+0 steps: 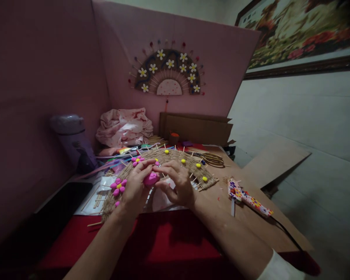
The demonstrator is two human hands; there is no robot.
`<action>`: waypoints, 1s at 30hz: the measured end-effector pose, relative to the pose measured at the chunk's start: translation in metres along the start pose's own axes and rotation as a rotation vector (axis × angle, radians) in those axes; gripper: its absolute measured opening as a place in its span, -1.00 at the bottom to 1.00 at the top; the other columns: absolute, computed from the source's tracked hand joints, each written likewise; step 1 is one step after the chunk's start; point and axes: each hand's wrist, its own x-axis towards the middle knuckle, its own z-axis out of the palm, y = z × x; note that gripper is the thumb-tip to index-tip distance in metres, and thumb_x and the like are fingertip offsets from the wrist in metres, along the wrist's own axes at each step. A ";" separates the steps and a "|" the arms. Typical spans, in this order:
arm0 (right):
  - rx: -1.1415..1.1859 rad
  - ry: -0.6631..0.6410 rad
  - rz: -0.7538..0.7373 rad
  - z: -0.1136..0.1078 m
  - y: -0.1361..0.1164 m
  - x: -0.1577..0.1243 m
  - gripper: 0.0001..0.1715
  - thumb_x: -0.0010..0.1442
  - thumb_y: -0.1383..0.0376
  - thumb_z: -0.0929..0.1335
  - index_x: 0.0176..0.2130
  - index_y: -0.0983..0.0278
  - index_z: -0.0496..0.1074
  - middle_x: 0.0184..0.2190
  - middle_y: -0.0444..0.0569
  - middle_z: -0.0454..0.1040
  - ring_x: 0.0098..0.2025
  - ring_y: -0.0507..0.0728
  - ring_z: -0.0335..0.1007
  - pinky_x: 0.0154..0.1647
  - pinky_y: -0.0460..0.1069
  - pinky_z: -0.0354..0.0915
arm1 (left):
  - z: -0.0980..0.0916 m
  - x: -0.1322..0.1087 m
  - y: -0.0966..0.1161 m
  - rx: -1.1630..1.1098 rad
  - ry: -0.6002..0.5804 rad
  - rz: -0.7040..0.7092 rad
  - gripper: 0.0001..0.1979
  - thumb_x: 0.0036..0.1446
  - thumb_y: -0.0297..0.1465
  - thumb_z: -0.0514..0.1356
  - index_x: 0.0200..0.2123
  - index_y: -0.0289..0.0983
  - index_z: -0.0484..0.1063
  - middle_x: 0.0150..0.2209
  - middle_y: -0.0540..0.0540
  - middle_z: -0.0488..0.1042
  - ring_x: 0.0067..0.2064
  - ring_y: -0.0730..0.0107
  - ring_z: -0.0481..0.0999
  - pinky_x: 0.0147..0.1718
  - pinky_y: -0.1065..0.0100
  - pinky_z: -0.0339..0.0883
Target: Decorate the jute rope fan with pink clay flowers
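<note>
My left hand (pixel 137 184) is closed around a lump of bright pink modelling clay (pixel 151 179). The fingers of my right hand (pixel 176 182) are curled against the lump's right side, the thumb low and the fingertips near my left fingers. Beneath both hands lies a half-ring fan (pixel 175 155) wound with brown twine over thin sticks. Pink clay petals around a yellow centre form a flower (pixel 118 186) at its left, with another pink flower (pixel 137 160) higher up. Along the right part sit several bare yellow clay dots (pixel 198 165). My hands hide part of the fan.
At right, a flower-patterned glue gun (pixel 247 198) with a cord lies on brown cardboard (pixel 251 229). Scissors (pixel 212 158) rest behind the fan. A dark phone-like slab (pixel 67 200) and lilac bottle (pixel 72 142) are left. A finished fan (pixel 170 64) hangs on the pink backboard.
</note>
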 end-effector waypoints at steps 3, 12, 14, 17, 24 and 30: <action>-0.034 -0.028 0.015 0.002 -0.004 0.002 -0.69 0.15 0.25 0.33 -0.07 0.25 0.38 -0.21 0.05 0.45 -0.09 0.16 0.35 -0.10 0.07 0.33 | 0.001 -0.001 -0.002 0.015 0.011 0.045 -0.72 -0.09 -0.42 0.29 -0.25 -0.33 0.41 -0.37 -0.03 0.42 -0.44 0.56 0.39 -0.56 0.58 0.23; -0.169 -0.011 0.036 0.003 0.003 0.004 -0.86 0.23 0.30 0.27 -0.26 0.29 0.40 -0.30 0.03 0.42 -0.21 0.11 0.33 -0.19 -0.01 0.30 | -0.008 0.002 -0.012 0.399 -0.071 0.216 -0.71 0.01 -0.22 0.25 -0.29 -0.33 0.44 -0.47 -0.01 0.42 -0.47 0.52 0.37 -0.52 0.49 0.24; -0.182 -0.012 0.037 0.004 0.005 0.003 -0.85 0.25 0.30 0.25 -0.27 0.28 0.38 -0.31 0.02 0.42 -0.22 0.10 0.34 -0.20 -0.02 0.30 | -0.007 0.001 -0.012 0.328 -0.104 0.158 -0.73 -0.02 -0.26 0.28 -0.31 -0.34 0.43 -0.53 0.02 0.40 -0.54 0.55 0.33 -0.57 0.50 0.19; -0.128 -0.014 0.056 0.005 0.007 0.003 -0.86 0.26 0.30 0.24 -0.27 0.27 0.37 -0.31 0.01 0.42 -0.21 0.10 0.34 -0.19 -0.01 0.31 | -0.004 0.000 -0.010 0.171 -0.080 0.096 -0.73 -0.10 -0.31 0.33 -0.34 -0.35 0.42 -0.55 0.02 0.41 -0.55 0.57 0.34 -0.57 0.52 0.18; 0.041 0.011 0.106 0.006 0.008 0.003 -0.78 0.19 0.34 0.30 -0.12 0.28 0.34 -0.30 -0.01 0.40 -0.29 0.07 0.32 -0.26 -0.02 0.33 | 0.000 -0.001 -0.007 0.119 -0.004 0.117 -0.68 -0.19 -0.33 0.37 -0.34 -0.34 0.41 -0.49 0.01 0.45 -0.51 0.56 0.40 -0.52 0.52 0.26; 0.049 0.027 0.130 0.007 0.010 0.002 -0.87 0.22 0.34 0.26 -0.21 0.26 0.38 -0.32 -0.02 0.41 -0.25 0.08 0.34 -0.23 -0.02 0.32 | -0.002 0.000 -0.010 0.184 -0.050 0.155 -0.70 -0.08 -0.27 0.32 -0.31 -0.33 0.40 -0.49 0.01 0.45 -0.50 0.54 0.40 -0.53 0.50 0.24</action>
